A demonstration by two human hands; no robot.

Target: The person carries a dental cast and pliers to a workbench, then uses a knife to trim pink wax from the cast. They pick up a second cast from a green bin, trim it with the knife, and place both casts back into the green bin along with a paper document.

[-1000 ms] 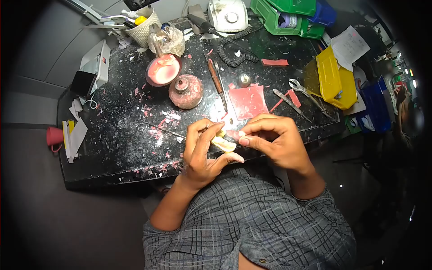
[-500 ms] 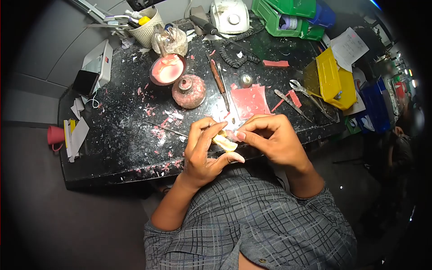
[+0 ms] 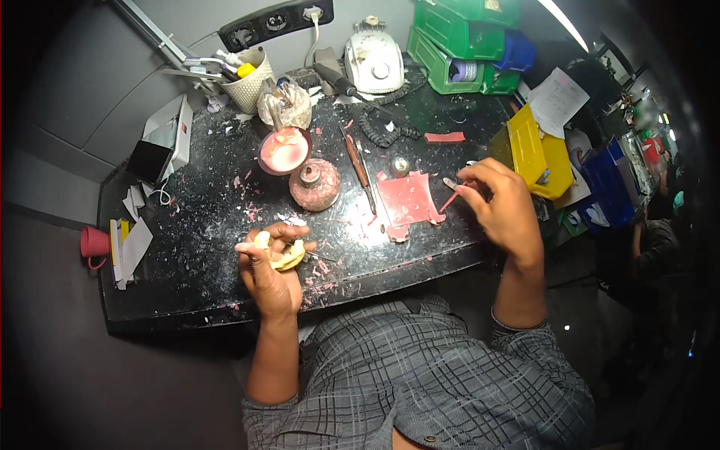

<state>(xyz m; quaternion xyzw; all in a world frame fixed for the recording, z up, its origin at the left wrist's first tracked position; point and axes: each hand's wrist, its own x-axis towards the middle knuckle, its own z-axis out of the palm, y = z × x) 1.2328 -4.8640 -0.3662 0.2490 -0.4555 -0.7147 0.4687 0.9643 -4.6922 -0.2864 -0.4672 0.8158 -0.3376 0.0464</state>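
A pale yellow, arch-shaped piece (image 3: 288, 258) rests in the fingers of my left hand (image 3: 271, 276), above the front left part of the black table. My right hand (image 3: 501, 208) pinches the end of a slim metal tool (image 3: 449, 182), right of a pink wax sheet (image 3: 405, 199); most of that tool is hidden by the hand. A thin pink strip (image 3: 448, 202) lies beside the sheet. Left of the sheet are a red-brown handled knife (image 3: 358, 164) and a pink-spattered burner (image 3: 314, 185). Behind the burner stands a bowl of pink material (image 3: 286, 151).
Green bins (image 3: 460, 37) and a yellow bin (image 3: 536, 154) stand at the back and right. A white control unit (image 3: 374, 63), a cup of tools (image 3: 248, 84) and a phone (image 3: 149, 161) are behind. Another person's arm (image 3: 638, 241) shows far right.
My hands have moved apart: the left went left with the yellow piece, the right went right to the metal tool and closed on it. The view has shifted, showing the wall sockets.
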